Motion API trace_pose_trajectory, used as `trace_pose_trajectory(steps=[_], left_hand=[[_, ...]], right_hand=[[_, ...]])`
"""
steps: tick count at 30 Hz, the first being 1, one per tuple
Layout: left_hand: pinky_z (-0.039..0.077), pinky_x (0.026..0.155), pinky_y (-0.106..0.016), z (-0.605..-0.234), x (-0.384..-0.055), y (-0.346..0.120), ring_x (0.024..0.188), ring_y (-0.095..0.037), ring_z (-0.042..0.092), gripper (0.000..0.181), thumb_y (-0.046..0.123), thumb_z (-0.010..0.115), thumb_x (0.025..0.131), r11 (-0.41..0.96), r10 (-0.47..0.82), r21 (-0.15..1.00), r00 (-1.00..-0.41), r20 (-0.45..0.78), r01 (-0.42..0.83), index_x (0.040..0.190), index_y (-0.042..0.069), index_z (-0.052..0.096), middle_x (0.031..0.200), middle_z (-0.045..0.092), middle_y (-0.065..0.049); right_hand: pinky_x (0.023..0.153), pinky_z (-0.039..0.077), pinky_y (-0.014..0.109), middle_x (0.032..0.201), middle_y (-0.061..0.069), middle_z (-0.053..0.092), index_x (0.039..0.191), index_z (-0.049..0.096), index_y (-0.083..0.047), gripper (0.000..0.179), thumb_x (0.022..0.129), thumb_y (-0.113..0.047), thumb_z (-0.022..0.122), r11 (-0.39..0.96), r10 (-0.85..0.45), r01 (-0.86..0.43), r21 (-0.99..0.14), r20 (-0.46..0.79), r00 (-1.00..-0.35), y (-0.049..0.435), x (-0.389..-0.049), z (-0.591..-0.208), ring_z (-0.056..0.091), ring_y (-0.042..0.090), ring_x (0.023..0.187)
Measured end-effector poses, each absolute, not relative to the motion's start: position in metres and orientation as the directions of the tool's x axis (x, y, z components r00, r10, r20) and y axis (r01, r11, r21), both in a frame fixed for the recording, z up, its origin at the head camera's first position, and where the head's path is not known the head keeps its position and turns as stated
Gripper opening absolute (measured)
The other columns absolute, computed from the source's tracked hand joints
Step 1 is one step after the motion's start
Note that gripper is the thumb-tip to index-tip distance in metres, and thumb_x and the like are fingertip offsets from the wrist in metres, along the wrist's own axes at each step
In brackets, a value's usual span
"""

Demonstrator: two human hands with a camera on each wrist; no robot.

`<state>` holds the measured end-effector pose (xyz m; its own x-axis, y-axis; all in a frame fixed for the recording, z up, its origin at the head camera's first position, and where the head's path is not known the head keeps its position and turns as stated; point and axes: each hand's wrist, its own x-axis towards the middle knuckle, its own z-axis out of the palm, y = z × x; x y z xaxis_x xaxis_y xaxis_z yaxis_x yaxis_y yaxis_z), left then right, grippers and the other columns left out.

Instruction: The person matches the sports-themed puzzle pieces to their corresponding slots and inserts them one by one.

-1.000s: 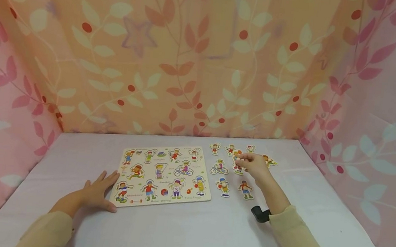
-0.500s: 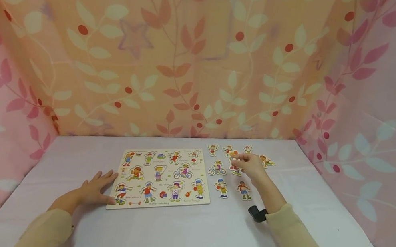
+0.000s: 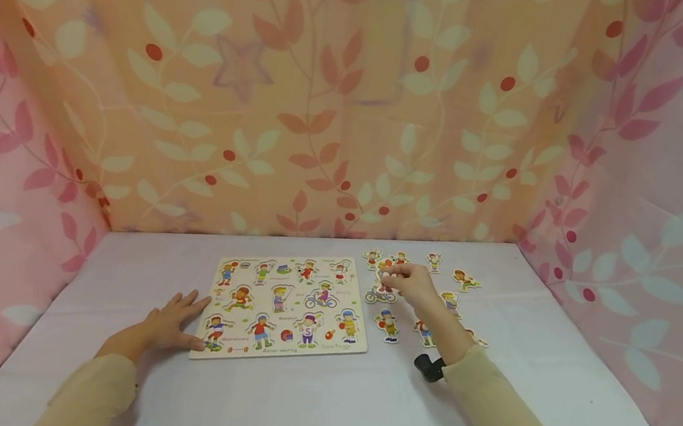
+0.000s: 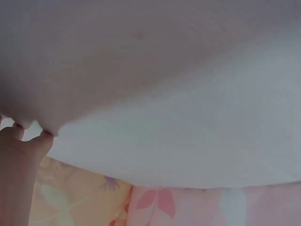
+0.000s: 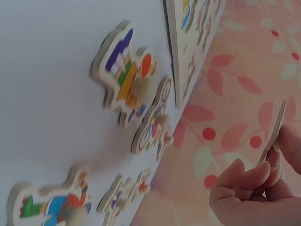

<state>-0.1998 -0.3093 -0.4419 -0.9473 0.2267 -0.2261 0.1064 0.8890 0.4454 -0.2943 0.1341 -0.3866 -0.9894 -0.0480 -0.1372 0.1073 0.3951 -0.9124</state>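
Observation:
My right hand [image 3: 415, 287] pinches a small figure-shaped puzzle piece [image 3: 383, 270], raised over the loose pieces. In the right wrist view that piece [image 5: 278, 123] shows edge-on between thumb and fingers. Below it lies a knobbed bicycle piece [image 3: 380, 297], partly hidden. My left hand [image 3: 170, 323] rests at the left edge of the flat puzzle board [image 3: 260, 295], fingers spread and thumb at its lower left corner. Pictures of children at sports cover the board. The left wrist view catches only part of the left hand [image 4: 21, 150].
Several loose pieces lie right of the board, among them a table-tennis figure [image 3: 388, 327], a skater [image 3: 425, 333] and a runner [image 3: 465, 280]. A black device [image 3: 428, 368] sits at the right wrist. Leaf-patterned curtains [image 3: 325, 135] enclose the white table [image 3: 320, 412].
My right hand has carried the pinched piece leftward, from above the middle loose pieces to above the bicycle piece. More loose pieces on the right are uncovered. The left hand stays at the board.

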Motion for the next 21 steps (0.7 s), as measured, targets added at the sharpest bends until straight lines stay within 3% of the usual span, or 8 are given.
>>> trace_pose_trajectory(steps=[8,21], left_hand=[[0.004,0.097,-0.081,-0.447,-0.201,-0.313,0.135,-0.063,0.002,0.103,0.053,0.077,0.073,0.893,0.217,0.440,-0.948,-0.234,0.096,0.148,0.000,0.030,0.151,0.013,-0.037],[0.000,0.097,-0.080,-0.448,-0.203,-0.314,0.136,-0.061,-0.001,0.105,0.053,0.078,0.073,0.886,0.207,0.459,-0.942,-0.266,0.065,0.150,0.000,0.029,0.153,0.010,-0.036]], right_hand=[[0.062,0.038,0.024,0.082,0.004,0.051,0.105,0.067,0.002,0.022,0.088,-0.011,0.072,0.394,-0.035,0.102,-0.914,-0.126,-0.991,0.114,-0.292,-0.394,0.047,0.016,0.077],[0.061,0.037,0.024,0.079,0.002,0.048,0.104,0.069,0.002,0.022,0.087,-0.011,0.073,0.362,-0.042,0.113,-0.925,-0.138,-0.990,0.093,-0.292,-0.394,0.044,0.015,0.075]])
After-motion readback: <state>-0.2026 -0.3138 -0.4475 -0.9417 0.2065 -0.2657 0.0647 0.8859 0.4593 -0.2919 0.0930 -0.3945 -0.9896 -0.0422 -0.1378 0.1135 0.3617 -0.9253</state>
